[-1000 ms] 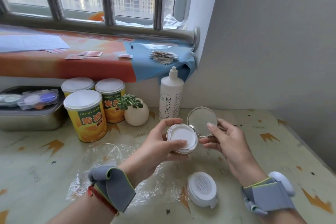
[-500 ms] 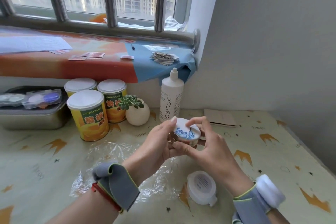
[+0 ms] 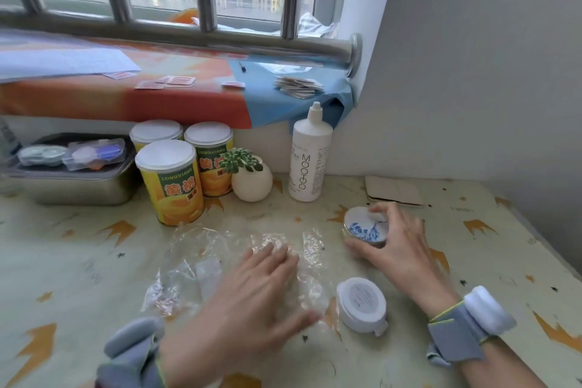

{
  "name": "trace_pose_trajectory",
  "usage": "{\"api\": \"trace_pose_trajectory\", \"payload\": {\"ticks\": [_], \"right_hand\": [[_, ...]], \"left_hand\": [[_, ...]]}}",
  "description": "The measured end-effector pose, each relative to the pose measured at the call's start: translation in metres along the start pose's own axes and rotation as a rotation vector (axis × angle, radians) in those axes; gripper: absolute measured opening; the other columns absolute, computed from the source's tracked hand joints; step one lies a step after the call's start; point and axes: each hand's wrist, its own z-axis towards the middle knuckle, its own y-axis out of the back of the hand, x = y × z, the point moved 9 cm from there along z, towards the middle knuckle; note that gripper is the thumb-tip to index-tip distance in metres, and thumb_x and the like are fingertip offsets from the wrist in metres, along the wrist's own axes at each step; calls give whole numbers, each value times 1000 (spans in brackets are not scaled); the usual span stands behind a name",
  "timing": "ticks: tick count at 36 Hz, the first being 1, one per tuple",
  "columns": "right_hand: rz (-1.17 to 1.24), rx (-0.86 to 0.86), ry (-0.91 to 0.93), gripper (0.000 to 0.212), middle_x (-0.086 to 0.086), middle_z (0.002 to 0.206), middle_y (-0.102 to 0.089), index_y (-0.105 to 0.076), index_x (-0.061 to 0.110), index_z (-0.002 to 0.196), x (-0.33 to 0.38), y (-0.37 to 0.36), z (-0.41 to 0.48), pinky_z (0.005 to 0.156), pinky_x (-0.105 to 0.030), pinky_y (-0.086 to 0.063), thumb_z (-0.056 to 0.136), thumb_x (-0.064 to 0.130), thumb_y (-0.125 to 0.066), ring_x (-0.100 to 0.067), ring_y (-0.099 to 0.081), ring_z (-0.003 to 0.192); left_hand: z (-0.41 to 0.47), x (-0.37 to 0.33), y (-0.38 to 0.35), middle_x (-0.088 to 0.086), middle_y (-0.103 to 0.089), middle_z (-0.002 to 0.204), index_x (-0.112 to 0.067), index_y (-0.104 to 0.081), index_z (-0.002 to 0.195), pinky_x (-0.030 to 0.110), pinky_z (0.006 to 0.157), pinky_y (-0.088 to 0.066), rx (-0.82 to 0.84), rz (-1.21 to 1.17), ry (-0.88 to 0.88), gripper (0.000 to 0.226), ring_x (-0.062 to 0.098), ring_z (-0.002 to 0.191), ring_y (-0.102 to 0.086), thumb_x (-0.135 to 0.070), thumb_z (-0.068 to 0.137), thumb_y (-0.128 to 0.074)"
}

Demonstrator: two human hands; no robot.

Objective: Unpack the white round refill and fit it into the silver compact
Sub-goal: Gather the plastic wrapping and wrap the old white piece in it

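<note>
The silver compact [image 3: 365, 230] is closed, its white lid with a blue pattern facing up, and it rests low on the table at centre right. My right hand [image 3: 396, 249] curls around it, thumb in front and fingers behind. My left hand [image 3: 252, 287] lies flat and spread on the crumpled clear plastic wrapper [image 3: 201, 264] in the middle of the table, holding nothing. A white round plastic case [image 3: 362, 302] with a printed label lies on the table between my two wrists. The refill itself is hidden.
Three yellow cans [image 3: 171, 186] stand at the back left beside a steel tray [image 3: 72, 179] of small items. A small white plant pot [image 3: 252, 181], a tall white bottle [image 3: 310, 157] and a flat beige card [image 3: 393, 190] line the wall. The table's edge runs along the right.
The compact was held open in both hands, then shut. My right hand has carried it down to the right onto the table; my left hand let go and dropped onto the wrapper.
</note>
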Motion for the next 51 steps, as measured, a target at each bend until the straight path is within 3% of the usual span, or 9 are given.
{"api": "trace_pose_trajectory", "payload": {"ticks": [3, 7, 13, 23, 28, 36, 44, 47, 51], "right_hand": [[-25, -111, 143, 60, 6, 114, -53, -52, 28, 115, 25, 26, -16, 79, -24, -34, 71, 67, -65, -12, -42, 100], [-151, 353, 125, 78, 27, 105, -49, -44, 50, 116, 37, 3, -45, 64, -9, -31, 50, 92, -50, 10, -48, 86], [-206, 509, 89, 66, 18, 104, -50, -53, 42, 108, 29, -14, -57, 74, -19, -42, 55, 75, -72, 4, -49, 92], [-122, 559, 46, 71, 14, 94, -53, -45, 41, 99, 31, -16, -63, 65, -19, -41, 45, 73, -77, 2, -50, 82], [-160, 559, 10, 63, 19, 99, -48, -52, 41, 97, 29, -14, -68, 63, -17, -36, 49, 73, -77, 5, -47, 88], [-204, 476, 62, 53, 15, 93, -57, -45, 42, 91, 37, -11, -74, 55, -17, -40, 50, 67, -66, 1, -57, 79], [883, 604, -61, 42, 4, 72, -71, -80, 18, 90, 80, -2, -44, 57, -30, -61, 55, 41, -77, -11, -66, 59], [654, 437, -85, 30, 3, 81, -67, -78, 16, 93, 80, -19, -33, 65, -35, -64, 69, 35, -82, -13, -67, 64], [92, 208, 28, 42, 6, 100, -65, -71, 27, 103, 76, -27, -28, 64, -11, -41, 71, 53, -73, -11, -60, 90]], "left_hand": [[0, -1, -6, -3, 4, 165, -26, -2, 155, 33, 119, 12, -26, 78, 3, 100, 13, 151, 7, -85, 77, -23], [5, 0, -2, -1, -7, 165, -33, 1, 154, 42, 122, 5, -61, 51, 32, 105, 16, 151, -4, -91, 70, -24], [19, 0, 11, 1, -37, 148, -28, -13, 153, 47, 116, -24, -205, 72, 90, 85, 21, 131, -37, -67, 79, -32], [37, -1, 11, 8, -50, 128, -17, -19, 151, 36, 91, -42, -260, 112, 174, 78, 29, 110, -47, -29, 79, -45], [43, 2, 27, 5, -58, 104, -12, -57, 105, 32, 72, -48, -331, 148, 211, 19, 21, 91, -53, -18, 93, -44], [45, 0, 38, 0, -49, 72, -20, -45, 77, 28, 51, -34, -379, 208, 218, 21, 19, 65, -46, -8, 94, -47], [43, -4, 37, 2, -59, 65, -22, -46, 78, 25, 41, -11, -362, 236, 223, 17, 24, 56, -51, -12, 88, -53], [42, 3, 43, 8, -70, 79, -19, -58, 88, 30, 49, -27, -424, 181, 224, 11, 32, 71, -65, -20, 92, -48], [35, 30, 50, 5, -76, 87, -18, -66, 95, 39, 69, -53, -515, -84, 255, 23, 31, 82, -69, -34, 94, -48]]}}
